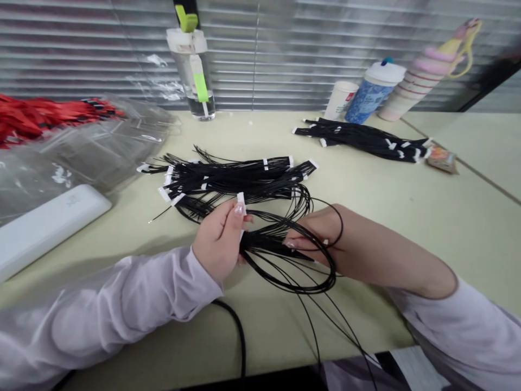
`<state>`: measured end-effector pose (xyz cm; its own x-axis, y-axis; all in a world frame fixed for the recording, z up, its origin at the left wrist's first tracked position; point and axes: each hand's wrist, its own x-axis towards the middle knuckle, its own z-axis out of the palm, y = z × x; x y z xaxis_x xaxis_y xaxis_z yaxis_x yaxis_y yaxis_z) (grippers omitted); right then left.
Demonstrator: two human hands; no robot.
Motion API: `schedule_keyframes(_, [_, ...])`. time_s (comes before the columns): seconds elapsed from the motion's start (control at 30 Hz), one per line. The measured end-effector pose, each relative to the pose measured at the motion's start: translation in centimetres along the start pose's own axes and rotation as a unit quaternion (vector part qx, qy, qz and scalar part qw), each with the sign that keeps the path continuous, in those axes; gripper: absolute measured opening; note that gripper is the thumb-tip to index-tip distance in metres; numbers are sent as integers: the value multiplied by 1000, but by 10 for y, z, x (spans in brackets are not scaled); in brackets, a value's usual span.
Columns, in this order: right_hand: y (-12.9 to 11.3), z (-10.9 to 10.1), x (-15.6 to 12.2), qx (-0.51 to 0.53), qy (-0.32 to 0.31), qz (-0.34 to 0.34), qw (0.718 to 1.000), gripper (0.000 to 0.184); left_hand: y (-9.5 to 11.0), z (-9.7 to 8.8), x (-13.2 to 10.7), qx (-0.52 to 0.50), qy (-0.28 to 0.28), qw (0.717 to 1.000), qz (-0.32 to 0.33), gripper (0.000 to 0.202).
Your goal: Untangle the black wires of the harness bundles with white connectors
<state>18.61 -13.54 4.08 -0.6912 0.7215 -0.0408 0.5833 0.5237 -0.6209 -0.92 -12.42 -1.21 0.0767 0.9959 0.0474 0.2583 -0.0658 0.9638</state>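
Note:
My left hand [217,240] pinches the white-tagged end of a bundle of thin black wires [268,255]. My right hand [319,239] grips the same bundle a little further along, with long wire loops curving around its fingers and hanging past the table's front edge. Just behind my hands, a heap of similar black wire bundles [232,179] with white tags lies on the pale green table [366,201], and its near end almost reaches my left hand. A second, tidier wire bundle [362,140] lies further back on the right.
A clear plastic bag [101,146] and red lanyards [40,117] lie at the left, near a white rectangular case [44,231]. A water bottle [191,70], paper cup [341,100], blue tumbler [374,92], pink bottle [423,76] and snack packet [442,159] stand along the back.

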Motion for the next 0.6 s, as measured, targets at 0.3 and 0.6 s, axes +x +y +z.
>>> schedule_keyframes(0.3, [-1, 12, 10, 167, 3, 33, 985, 20, 1, 0, -2, 6, 3, 1000, 12, 35])
schedule_keyframes(0.6, [0, 14, 13, 208, 31, 42, 977, 16, 0, 0, 3, 42, 14, 997, 58, 31])
